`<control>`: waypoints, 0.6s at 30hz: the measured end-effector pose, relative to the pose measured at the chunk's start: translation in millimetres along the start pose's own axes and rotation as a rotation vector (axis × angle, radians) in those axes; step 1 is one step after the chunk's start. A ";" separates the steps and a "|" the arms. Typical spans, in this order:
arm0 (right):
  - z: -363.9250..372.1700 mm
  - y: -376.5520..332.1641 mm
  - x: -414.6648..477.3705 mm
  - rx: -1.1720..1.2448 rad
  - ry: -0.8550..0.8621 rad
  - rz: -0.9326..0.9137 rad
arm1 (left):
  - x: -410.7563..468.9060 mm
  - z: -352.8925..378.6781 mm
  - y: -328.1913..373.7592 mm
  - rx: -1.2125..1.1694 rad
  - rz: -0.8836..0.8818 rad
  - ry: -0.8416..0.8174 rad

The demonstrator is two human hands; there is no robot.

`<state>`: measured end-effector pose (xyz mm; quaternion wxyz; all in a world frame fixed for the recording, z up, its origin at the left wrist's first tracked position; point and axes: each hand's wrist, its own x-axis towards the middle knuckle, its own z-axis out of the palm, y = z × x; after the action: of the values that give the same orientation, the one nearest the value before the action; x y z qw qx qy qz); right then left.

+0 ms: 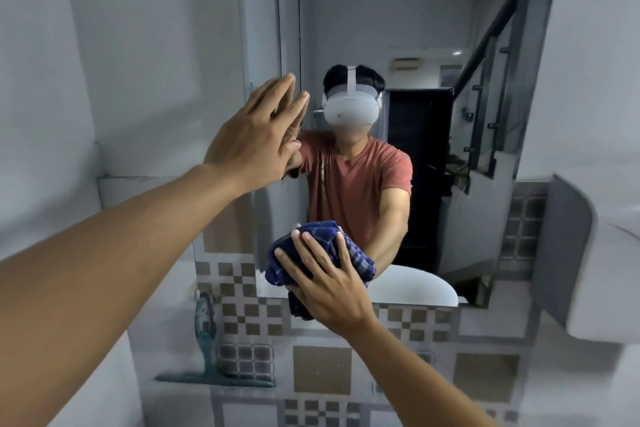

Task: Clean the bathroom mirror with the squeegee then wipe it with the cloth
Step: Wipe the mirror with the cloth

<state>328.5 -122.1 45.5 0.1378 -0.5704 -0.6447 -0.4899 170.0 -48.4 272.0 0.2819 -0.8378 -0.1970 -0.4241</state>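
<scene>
The bathroom mirror (433, 28) fills the upper middle of the head view, with a person in a headset reflected in it. My right hand (329, 282) presses a bunched blue checked cloth (349, 255) flat against the mirror's lower left part, just above its bottom edge. My left hand (252, 135) rests flat with fingers together against the mirror's left edge, holding nothing. The green squeegee (207, 350) stands on its blade on the ledge at lower left, handle up, apart from both hands.
A checkered tile wall (415, 319) runs below the mirror. A white basin or shelf (595, 270) juts out at the right. A plain white wall (104, 62) is on the left.
</scene>
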 end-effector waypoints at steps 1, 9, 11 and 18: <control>-4.1 10.2 -3.8 -0.003 0.007 0.045 | -0.5 -0.1 1.2 0.016 -0.003 0.003; -33.0 97.6 -51.3 -0.040 0.077 0.422 | -7.1 7.1 13.6 0.060 -0.043 0.080; -37.4 114.0 -66.5 -0.003 0.066 0.517 | -8.5 10.1 14.0 0.047 -0.056 0.070; -27.9 116.7 -119.6 0.025 -0.027 0.657 | -13.3 15.7 13.5 0.024 -0.096 0.034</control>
<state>456.7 -231.2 26.2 0.2868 -0.7526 -0.4340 -0.4037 179.6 -49.9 249.4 0.2745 -0.8165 -0.2375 -0.4489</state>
